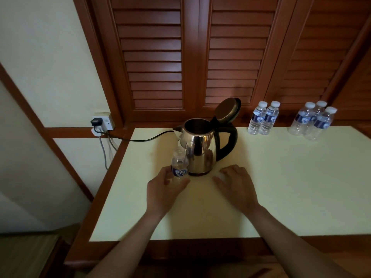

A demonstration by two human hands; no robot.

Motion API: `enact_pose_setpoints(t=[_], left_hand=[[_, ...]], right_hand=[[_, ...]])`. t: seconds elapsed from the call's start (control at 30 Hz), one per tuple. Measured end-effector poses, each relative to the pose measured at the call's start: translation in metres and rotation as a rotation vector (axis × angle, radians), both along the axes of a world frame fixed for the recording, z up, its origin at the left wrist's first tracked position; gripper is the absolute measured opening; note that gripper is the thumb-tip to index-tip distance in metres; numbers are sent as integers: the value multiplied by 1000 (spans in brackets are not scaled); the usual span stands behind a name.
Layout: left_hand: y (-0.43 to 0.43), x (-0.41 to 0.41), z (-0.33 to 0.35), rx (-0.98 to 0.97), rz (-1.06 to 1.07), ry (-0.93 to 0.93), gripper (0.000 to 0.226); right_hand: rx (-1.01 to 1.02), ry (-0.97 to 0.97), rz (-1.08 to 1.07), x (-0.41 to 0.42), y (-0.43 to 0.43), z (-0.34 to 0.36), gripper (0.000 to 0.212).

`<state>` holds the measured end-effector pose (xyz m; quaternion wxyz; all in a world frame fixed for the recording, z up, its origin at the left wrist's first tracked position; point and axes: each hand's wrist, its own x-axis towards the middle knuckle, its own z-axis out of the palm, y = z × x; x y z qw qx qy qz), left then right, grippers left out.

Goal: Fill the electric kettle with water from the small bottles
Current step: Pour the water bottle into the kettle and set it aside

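A steel electric kettle (pixel 200 149) stands mid-table with its lid (pixel 227 110) flipped up and its black handle to the right. At the kettle's left front a small clear water bottle (pixel 179 163) with a blue label stands upright; I see no white cap on it. My left hand (pixel 164 193) grips its lower part, thumb on the right side. My right hand (pixel 236 185) lies palm down on the table just right of the kettle's base, fingers loosely bent. Whether anything lies beneath it is hidden.
Two capped bottles (pixel 263 119) stand at the back of the cream table (pixel 281 187), and three more (pixel 313 122) stand farther right. The kettle's black cord (pixel 144 139) runs left to a wall socket (pixel 101 123). Wooden louvred doors (pixel 180 57) rise behind the table.
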<state>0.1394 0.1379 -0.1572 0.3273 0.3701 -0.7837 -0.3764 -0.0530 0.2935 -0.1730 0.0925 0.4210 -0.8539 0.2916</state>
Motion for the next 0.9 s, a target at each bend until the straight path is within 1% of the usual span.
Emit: enact_pose_setpoints(t=[0.07, 0.13, 0.2, 0.3, 0.4, 0.5, 0.6, 0.77, 0.9], left_hand=[[-1, 1, -1, -15, -9, 4, 49], [-2, 1, -4, -41, -30, 15, 48], [-3, 2, -5, -47, -60, 26, 45], [-4, 1, -7, -29, -91, 50, 40], [-6, 1, -9, -24, -100, 48, 40], [-7, 2, -11, -11, -110, 49, 47], [-7, 2, -11, 18, -107, 54, 56], [-7, 1, -8, 67, -108, 1, 46], [-5, 2, -4, 95, -112, 12, 58]], right_hand=[[-79, -1, 33, 9, -4, 11, 34], [-177, -46, 100, 20, -12, 32, 27], [-254, -85, 179, 31, -23, 59, 25], [-262, -87, 320, 43, -40, 99, 27], [-94, -97, 442, 46, -53, 124, 34], [80, -76, 531, 44, -63, 134, 36], [167, -93, 591, 42, -67, 144, 33], [323, 0, 650, 42, -73, 161, 34], [400, 58, 662, 44, -79, 169, 39]])
